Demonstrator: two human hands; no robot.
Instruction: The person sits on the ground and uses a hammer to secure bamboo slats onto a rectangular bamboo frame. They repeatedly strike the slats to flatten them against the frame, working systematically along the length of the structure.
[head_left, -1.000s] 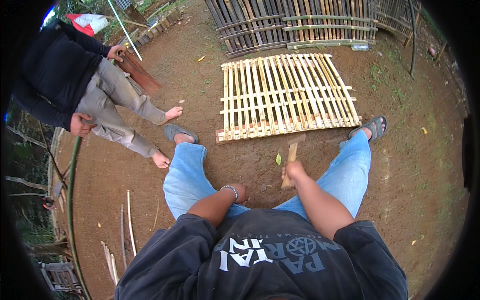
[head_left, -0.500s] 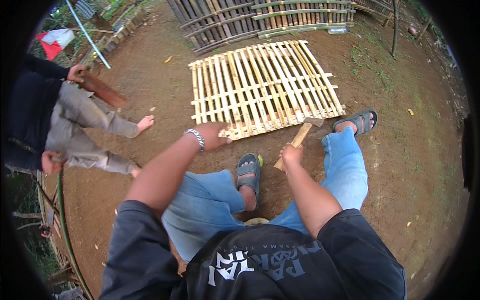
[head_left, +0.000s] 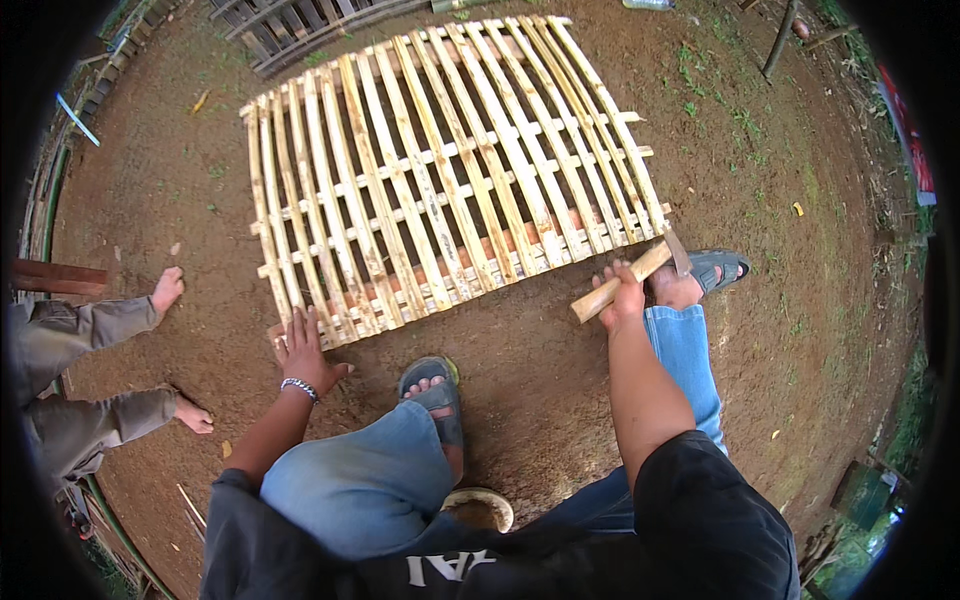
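Hammer (head_left: 628, 281) sits in your right hand (head_left: 628, 297), fingers wrapped tight round the wooden handle, head poking up just off the near right corner of the bamboo panel (head_left: 440, 170) lying flat on the dirt (head_left: 760, 180). Your left hand (head_left: 303, 352) is open, fingers spread, palm down right at the panel's near left corner, touching its edge, bracelet (head_left: 298, 386) on the wrist. You're crouched with one sandal (head_left: 436, 385) planted between your hands and the other (head_left: 718, 268) beside the hammer, and another person's bare feet (head_left: 168, 290) are off to your left, well clear of the panel.
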